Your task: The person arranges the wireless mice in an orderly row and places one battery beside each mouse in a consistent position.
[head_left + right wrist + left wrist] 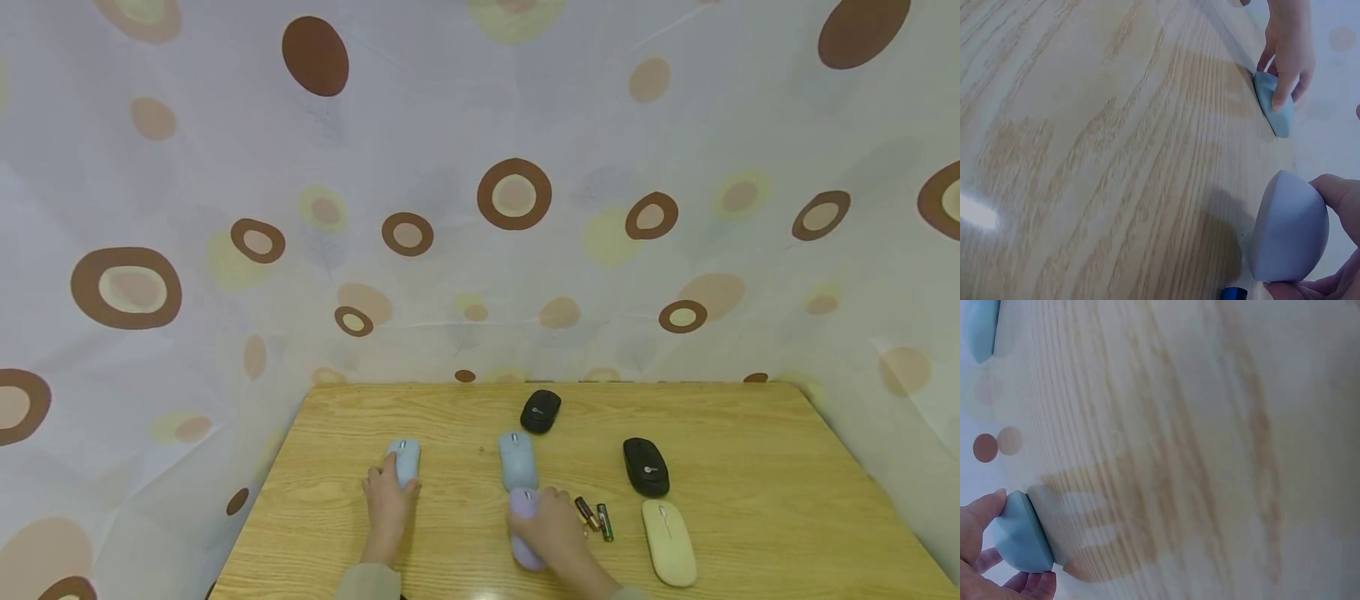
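Pale wood grain streaks the table (pixel 750 467), and glossy white sheeting (pixel 420 125) printed with brown and peach ovals rises behind and at both sides. Six smooth, rounded mice are in view: two black mice (pixel 646 467), one yellow mouse (pixel 670 543), two blue and one purple. The left hand (pixel 388 500) pinches the left blue mouse (pixel 406 454); the right hand (pixel 555 533) grips the purple mouse (pixel 1290 231) (whether it touches the wood is unclear) near the middle blue mouse (pixel 518 462). At least two slim batteries (pixel 605 522) lie beside it.
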The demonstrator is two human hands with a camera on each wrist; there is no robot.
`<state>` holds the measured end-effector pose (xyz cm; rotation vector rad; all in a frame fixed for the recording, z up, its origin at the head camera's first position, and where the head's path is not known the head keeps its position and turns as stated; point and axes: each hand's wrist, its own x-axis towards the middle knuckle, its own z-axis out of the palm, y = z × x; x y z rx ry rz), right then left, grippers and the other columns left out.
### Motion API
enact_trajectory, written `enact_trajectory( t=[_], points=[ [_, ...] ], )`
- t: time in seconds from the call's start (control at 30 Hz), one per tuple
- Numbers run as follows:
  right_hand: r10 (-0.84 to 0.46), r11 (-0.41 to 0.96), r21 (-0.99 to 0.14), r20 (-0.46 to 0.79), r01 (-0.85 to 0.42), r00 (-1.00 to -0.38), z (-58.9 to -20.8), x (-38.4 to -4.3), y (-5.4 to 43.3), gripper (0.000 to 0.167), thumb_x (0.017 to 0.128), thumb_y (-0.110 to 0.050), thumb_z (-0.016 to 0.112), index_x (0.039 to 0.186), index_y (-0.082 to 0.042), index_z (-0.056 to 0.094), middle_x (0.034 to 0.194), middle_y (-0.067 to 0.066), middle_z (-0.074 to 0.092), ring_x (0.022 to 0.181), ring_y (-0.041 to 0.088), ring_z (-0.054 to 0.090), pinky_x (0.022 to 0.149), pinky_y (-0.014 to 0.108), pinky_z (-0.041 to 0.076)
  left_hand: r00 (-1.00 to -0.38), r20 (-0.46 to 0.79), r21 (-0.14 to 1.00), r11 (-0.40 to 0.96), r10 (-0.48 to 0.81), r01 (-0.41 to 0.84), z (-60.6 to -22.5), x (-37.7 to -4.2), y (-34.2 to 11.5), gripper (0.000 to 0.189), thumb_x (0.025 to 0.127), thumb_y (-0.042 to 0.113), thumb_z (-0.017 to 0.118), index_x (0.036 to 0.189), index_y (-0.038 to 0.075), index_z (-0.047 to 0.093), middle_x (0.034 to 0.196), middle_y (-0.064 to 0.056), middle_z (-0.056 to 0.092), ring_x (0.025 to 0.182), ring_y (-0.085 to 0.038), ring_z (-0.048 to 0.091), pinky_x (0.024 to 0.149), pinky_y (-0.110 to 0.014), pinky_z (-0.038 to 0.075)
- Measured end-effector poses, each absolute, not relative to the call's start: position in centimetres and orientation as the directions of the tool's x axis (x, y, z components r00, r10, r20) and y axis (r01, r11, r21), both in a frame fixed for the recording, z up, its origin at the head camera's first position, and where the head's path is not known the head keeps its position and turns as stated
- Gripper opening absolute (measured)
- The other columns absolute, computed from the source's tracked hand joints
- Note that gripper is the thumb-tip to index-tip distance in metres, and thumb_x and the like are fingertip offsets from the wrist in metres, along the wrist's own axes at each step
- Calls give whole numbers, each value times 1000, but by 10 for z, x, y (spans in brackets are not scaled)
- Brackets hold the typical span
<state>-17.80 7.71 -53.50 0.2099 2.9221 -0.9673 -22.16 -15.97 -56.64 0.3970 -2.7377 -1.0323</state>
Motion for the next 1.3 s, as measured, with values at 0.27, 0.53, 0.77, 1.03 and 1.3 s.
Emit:
enact_trajectory(
  t=[0.27, 0.53, 0.77, 1.03, 1.3],
  points=[
    [104, 853, -513, -20, 100, -994, -543, -176, 66, 61, 64, -40, 76, 89, 9, 51, 76, 15, 44, 61, 24, 49, 49, 37, 46, -945, 71, 675, 713, -320, -191, -566, -222, -159, 61, 78, 12, 72, 129, -3, 44, 108, -30, 44, 98, -40, 41, 75, -48, 44],
    [104, 883, -464, 40, 74, -994, -553, -173, 60, 70, 61, -43, 79, 93, 12, 50, 77, 17, 45, 65, 27, 53, 50, 39, 48, -945, 82, 681, 710, -318, -180, -566, -221, -159, 60, 78, 11, 72, 129, -4, 44, 107, -30, 44, 97, -39, 41, 75, -48, 44],
    [87, 904, -424, 64, 52, -994, -560, -172, 58, 80, 61, -49, 78, 100, 14, 48, 79, 19, 45, 64, 29, 53, 49, 38, 49, -944, 82, 677, 713, -320, -183, -566, -221, -158, 60, 78, 12, 72, 129, -4, 44, 107, -29, 44, 97, -39, 41, 75, -48, 44],
    [74, 901, -432, 44, 48, -996, -559, -171, 58, 87, 63, -52, 77, 109, 16, 45, 85, 22, 46, 69, 32, 54, 52, 40, 50, -945, 80, 675, 715, -318, -184, -567, -221, -159, 60, 78, 12, 71, 129, -3, 44, 107, -29, 45, 97, -39, 41, 75, -48, 44],
    [39, 869, -494, 19, 24, -999, -536, -177, 72, 70, 78, -43, 69, 113, 13, 45, 95, 26, 49, 77, 36, 57, 56, 43, 50, -944, 67, 670, 716, -323, -197, -564, -221, -158, 62, 77, 13, 72, 129, -4, 44, 107, -30, 45, 97, -39, 42, 76, -48, 44]
  ],
)
